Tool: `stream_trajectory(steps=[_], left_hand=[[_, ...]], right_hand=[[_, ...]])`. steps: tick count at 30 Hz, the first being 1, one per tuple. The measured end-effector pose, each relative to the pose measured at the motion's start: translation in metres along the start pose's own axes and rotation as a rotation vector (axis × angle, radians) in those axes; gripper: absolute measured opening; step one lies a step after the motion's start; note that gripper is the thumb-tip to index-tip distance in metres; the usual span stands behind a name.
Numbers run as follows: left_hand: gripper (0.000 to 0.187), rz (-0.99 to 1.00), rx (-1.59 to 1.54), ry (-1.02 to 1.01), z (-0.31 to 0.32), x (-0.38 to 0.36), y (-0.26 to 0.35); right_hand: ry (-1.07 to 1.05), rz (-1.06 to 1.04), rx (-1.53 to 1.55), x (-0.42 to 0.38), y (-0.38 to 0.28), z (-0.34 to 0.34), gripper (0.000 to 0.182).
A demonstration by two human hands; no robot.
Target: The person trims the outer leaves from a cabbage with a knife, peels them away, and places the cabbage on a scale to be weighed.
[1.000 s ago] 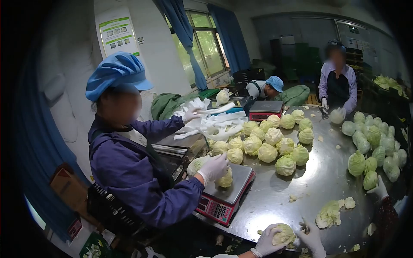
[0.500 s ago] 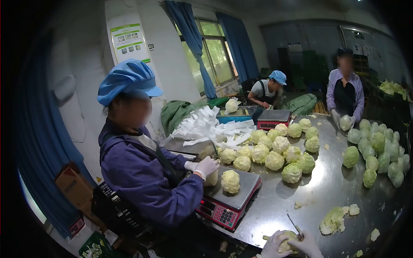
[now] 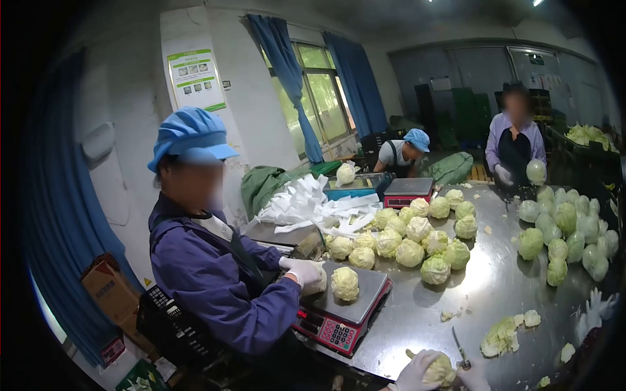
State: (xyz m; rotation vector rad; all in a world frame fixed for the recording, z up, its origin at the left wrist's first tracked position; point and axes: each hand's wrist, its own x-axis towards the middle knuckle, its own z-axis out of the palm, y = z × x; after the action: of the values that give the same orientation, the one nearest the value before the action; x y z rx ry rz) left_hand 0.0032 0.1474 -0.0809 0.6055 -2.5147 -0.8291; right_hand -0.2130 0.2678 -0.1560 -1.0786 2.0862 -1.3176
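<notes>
At the bottom edge of the view, my gloved left hand point(image 3: 415, 373) is wrapped round a pale cabbage point(image 3: 439, 371) from its left side. A loose leaf end sticks out near the top of that hand. Just right of the cabbage, my gloved right hand point(image 3: 474, 375) grips a small knife point(image 3: 458, 345), its blade pointing up and away over the steel table. Both hands are partly cut off by the frame. Near the knife lie torn cabbage leaves point(image 3: 501, 337).
A person in a blue cap point(image 3: 195, 146) holds a cabbage beside a red scale point(image 3: 355, 296) bearing another cabbage. Many cabbages point(image 3: 409, 253) lie mid-table, wrapped ones point(image 3: 589, 228) at right. Another person's gloved hand point(image 3: 593, 314) reaches in from the right. Two people work farther back.
The knife has come upright, apart from the cabbage, and my right hand has moved slightly right. Another person's gloved hand has appeared at right. The far person has lifted a wrapped cabbage.
</notes>
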Motion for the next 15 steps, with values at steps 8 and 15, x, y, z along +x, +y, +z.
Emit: stream_trajectory(steps=[8, 15], left_hand=[[0.091, -0.481, -0.777, 0.15, -0.018, 0.0, -0.031], [0.058, -0.834, -1.565, -0.03, -0.013, 0.01, -0.012]], right_hand=[[0.302, 0.054, -0.134, -0.031, -0.023, -0.05, 0.041], [-0.068, 0.095, 0.127, -0.061, -0.117, -0.014, 0.068]])
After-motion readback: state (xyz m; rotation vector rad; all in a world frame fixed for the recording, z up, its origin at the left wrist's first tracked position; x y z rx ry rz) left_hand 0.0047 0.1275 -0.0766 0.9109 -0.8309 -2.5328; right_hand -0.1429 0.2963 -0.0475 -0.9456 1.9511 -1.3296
